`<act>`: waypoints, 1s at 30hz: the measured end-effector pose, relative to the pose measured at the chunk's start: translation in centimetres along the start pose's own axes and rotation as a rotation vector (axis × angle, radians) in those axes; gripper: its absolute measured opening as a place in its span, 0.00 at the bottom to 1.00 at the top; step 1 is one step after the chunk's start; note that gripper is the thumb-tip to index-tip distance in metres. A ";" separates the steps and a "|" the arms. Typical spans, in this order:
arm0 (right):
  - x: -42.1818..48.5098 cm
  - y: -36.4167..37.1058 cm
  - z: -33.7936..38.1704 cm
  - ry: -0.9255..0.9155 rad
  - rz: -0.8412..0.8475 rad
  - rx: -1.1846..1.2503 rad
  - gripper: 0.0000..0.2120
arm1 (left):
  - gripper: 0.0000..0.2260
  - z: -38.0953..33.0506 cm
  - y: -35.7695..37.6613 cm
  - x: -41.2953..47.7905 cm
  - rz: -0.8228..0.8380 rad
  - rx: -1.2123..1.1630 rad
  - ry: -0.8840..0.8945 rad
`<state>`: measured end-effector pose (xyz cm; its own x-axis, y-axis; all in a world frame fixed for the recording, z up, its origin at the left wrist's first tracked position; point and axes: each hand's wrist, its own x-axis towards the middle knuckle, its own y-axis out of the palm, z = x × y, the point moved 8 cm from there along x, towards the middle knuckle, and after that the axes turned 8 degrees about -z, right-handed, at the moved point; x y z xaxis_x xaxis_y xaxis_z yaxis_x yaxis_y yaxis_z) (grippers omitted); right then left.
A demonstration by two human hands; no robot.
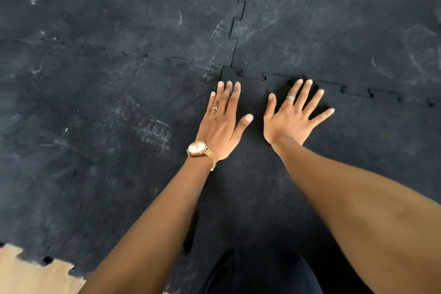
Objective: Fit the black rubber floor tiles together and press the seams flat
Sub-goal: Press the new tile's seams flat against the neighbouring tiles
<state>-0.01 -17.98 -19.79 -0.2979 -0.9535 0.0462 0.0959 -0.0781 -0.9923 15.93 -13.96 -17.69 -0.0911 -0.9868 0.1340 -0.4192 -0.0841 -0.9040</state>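
Observation:
Black rubber floor tiles cover most of the view, joined by jigsaw-toothed seams. The near tile (250, 186) is darker and cleaner than the scuffed tiles at the left (95, 114), far left (119, 7) and far right (334, 19). My left hand (223, 122) lies flat, fingers together, along the near tile's left edge by the corner where the tiles meet (226, 68). My right hand (294, 116) lies flat with fingers spread, fingertips at the toothed seam (346, 89) to the far right tile. Neither hand holds anything.
Bare light-brown floor (28, 272) shows at the bottom left beyond the toothed tile edge. A seam (241, 7) runs away from the corner between the two far tiles. Dusty footprints mark the older tiles. A dark-clothed leg (257, 274) is at the bottom.

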 end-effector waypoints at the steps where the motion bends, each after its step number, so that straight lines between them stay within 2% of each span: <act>1: -0.2 0.1 0.0 0.000 0.006 0.001 0.34 | 0.33 0.0 0.1 -0.2 0.007 0.074 -0.006; 4: -0.6 0.1 0.2 -0.005 0.004 0.000 0.34 | 0.34 0.4 0.8 -0.1 0.037 0.222 -0.012; 10: -0.5 0.1 -0.1 0.001 0.019 0.001 0.34 | 0.34 0.5 1.5 0.0 0.046 0.264 0.011; 16: -1.0 0.2 -0.6 0.000 0.025 0.064 0.34 | 0.33 0.7 1.7 -0.5 0.104 0.296 -0.045; 20: -4.8 -0.3 -1.5 -0.086 0.000 0.079 0.33 | 0.32 1.2 1.6 0.2 0.100 0.272 -0.046; 23: -8.3 -0.4 -1.9 -0.080 0.017 0.050 0.34 | 0.32 1.0 1.4 0.0 0.099 0.230 -0.049; 30: -8.3 -0.5 -1.8 -0.075 0.017 0.045 0.33 | 0.31 0.8 1.1 -0.2 0.052 0.158 -0.054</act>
<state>0.72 -9.50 -19.84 -0.2241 -0.9738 0.0395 0.1434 -0.0730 -0.9870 16.22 -13.94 -18.99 -0.0589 -0.9960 0.0671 -0.2676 -0.0490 -0.9623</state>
